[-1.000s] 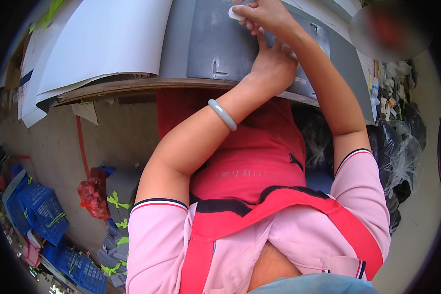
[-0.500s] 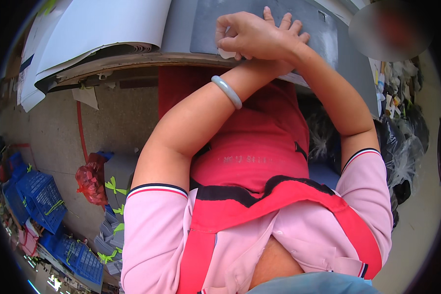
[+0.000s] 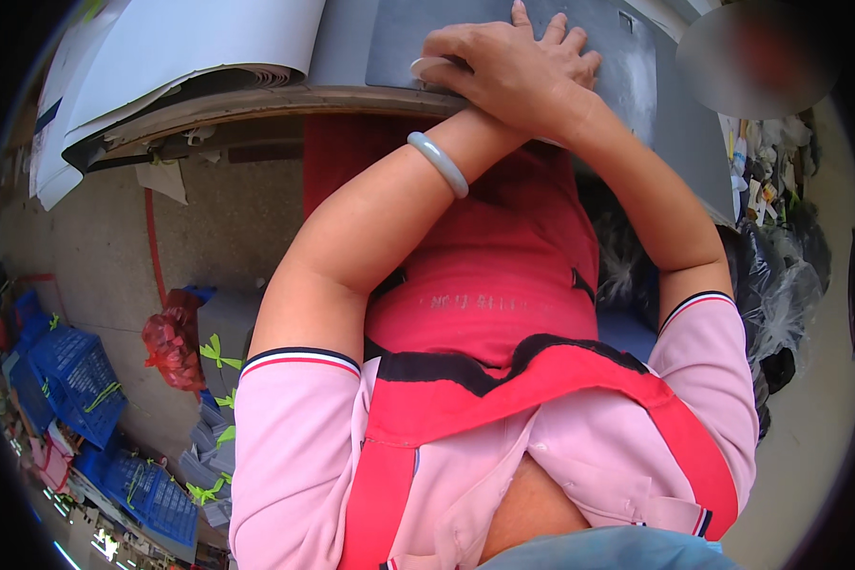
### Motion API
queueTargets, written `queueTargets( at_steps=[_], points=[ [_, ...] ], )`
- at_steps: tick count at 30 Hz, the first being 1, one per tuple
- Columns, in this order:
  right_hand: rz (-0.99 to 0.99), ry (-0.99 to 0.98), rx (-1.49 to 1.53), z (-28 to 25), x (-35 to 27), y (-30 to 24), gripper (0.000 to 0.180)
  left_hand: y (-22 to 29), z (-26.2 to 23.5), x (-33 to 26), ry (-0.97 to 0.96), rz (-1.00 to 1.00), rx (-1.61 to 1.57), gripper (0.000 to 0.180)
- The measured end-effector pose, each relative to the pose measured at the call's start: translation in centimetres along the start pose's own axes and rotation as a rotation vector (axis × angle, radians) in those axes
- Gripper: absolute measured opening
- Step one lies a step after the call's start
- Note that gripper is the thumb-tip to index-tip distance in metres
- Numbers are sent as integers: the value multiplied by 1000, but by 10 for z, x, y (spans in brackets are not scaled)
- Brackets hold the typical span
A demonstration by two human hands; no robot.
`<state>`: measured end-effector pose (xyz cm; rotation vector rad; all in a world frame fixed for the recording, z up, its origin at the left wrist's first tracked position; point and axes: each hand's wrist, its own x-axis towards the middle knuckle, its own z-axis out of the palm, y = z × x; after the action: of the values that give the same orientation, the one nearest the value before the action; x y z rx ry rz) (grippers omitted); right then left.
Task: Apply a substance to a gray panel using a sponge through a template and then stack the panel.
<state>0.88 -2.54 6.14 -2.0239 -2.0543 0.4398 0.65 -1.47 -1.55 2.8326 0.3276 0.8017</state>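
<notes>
My forearms cross at the table's front edge, the right over the left. My right hand [image 3: 499, 66] is closed on a small, flat, pale piece with a rounded edge [image 3: 427, 68]; its kind cannot be made out. It sits low over a dark grey flat sheet [image 3: 399, 43]. Beyond it, my left hand [image 3: 568, 46] lies flat with fingers spread on the same sheet, its palm and wrist partly hidden by the right hand. Whitish smears [image 3: 641, 85] mark the sheet's right side.
Large white sheets with curled edges [image 3: 199, 57] lie stacked at the table's left. Below left are blue plastic crates [image 3: 81, 380], a red bag [image 3: 173, 347] and grey bundles tied with green strips [image 3: 209, 442]. Clear and black plastic bags [image 3: 779, 285] stand at the right.
My right hand has turned and shifted slightly, with the pale piece moving up from the table edge onto the sheet. My left hand stays flat in nearly the same place.
</notes>
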Motion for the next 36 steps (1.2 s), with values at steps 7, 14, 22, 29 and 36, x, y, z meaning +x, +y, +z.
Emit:
queueTargets(
  at_steps=[7, 14, 22, 29, 36],
  points=[
    [61, 118, 100, -28, -23, 25, 23, 0, -18, -4, 59, 27, 13, 39],
    [446, 624, 386, -58, -109, 144, 27, 4, -42, 6, -137, -30, -172, 33],
    [665, 707, 761, -55, -160, 223, 28, 3, -47, 5, -113, -19, -193, 30],
    [508, 363, 1068, -62, -165, 214, 21, 4, -50, 3, 151, 101, -57, 25],
    [361, 848, 1220, -45, -137, 216, 21, 39, -97, -52, -117, 317, -590, 19]
  ],
)
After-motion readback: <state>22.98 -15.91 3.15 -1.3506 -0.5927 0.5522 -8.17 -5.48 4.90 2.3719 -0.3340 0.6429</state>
